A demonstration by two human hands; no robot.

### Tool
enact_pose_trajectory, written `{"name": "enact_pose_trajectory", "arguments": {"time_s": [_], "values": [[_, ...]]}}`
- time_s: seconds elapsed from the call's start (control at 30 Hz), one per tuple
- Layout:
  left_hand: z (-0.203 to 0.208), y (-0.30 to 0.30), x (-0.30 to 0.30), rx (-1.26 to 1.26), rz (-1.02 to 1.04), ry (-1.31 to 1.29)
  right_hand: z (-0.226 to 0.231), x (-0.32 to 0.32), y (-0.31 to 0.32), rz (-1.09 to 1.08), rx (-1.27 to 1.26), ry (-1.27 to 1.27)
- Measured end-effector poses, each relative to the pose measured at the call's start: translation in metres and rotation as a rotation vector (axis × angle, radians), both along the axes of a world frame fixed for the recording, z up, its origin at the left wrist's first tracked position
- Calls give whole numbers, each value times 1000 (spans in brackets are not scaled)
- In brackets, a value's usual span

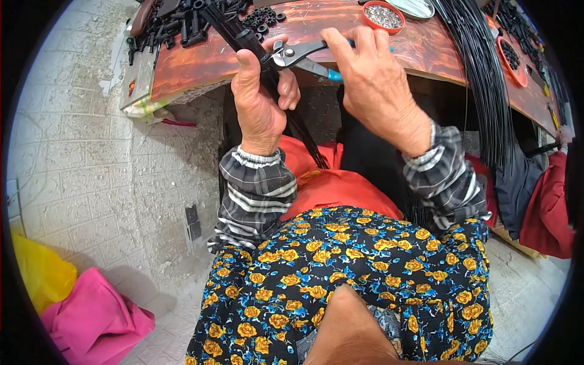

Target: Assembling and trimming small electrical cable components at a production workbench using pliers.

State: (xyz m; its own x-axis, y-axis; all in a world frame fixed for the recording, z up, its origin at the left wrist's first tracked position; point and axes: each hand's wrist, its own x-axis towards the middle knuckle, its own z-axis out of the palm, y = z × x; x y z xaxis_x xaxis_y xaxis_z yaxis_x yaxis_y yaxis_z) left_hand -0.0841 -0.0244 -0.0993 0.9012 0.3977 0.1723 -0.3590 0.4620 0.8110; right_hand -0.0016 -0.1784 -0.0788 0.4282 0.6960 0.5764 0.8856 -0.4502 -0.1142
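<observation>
My left hand (260, 115) is wrapped round a bundle of thin black rods that looks like a folded umbrella frame (246, 41), its thumb pointing up. The frame slants from the table's edge down toward my lap, where its lower end lies over red cloth (340, 188). In my right hand (380, 91) is a pair of pliers (297, 52) with a silver head and teal-and-black handles. The jaws meet the frame's black collar, just beside my left fingers. What lies between the jaws is too small to make out.
On the brown table (194, 68) lie black plastic parts (182, 27) at the left. A red bowl (399, 27) holds small metal pieces. Long black rods (486, 91) hang over the edge near another red bowl (521, 79). A co-worker's red sleeve (550, 207) shows far right.
</observation>
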Motion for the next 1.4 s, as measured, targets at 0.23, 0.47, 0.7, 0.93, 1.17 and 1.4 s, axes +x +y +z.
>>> {"name": "enact_pose_trajectory", "arguments": {"time_s": [0.23, 0.47, 0.7, 0.93, 1.17, 1.4], "values": [[-1, 0, -1, -11, 72, 34, -19, -26, 12, -158, 65, 129], [-4, 1, -1, -17, 82, 31, -27, -28, 16, -174, 74, 206], [-14, 7, -4, -89, -13, -62, 14, 38, -7, 215, -8, -26], [6, -14, -13, 166, 8, -13, 52, 62, -20, 565, -705, 1813], [5, -15, -13, -67, -77, -26, 60, 32, -35, 360, -534, 539], [0, -15, -16, 105, -116, -77, 61, 30, -41, 279, -482, 1322]]}}
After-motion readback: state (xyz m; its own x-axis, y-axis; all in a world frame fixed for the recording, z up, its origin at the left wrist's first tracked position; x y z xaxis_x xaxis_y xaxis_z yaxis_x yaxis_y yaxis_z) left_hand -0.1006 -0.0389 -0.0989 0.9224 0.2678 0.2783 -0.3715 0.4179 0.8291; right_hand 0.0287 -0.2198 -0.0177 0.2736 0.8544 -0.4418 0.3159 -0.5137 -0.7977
